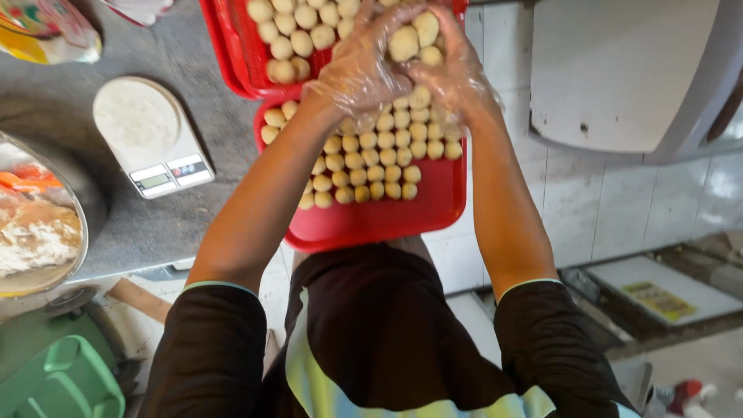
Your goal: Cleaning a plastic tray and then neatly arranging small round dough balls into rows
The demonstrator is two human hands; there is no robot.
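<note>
Fingers (379, 39) of both gloved hands cup dough balls (414, 39) over red tray (371, 224).

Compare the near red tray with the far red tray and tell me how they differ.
The near red tray shows nearly whole, while the far red tray is cut off by the picture's top edge. The near tray has bare red at its front; the far tray's visible part is mostly covered. The near tray's dough balls look smaller than the far tray's balls. Both are red trays holding pale round balls, on the grey counter.
</note>
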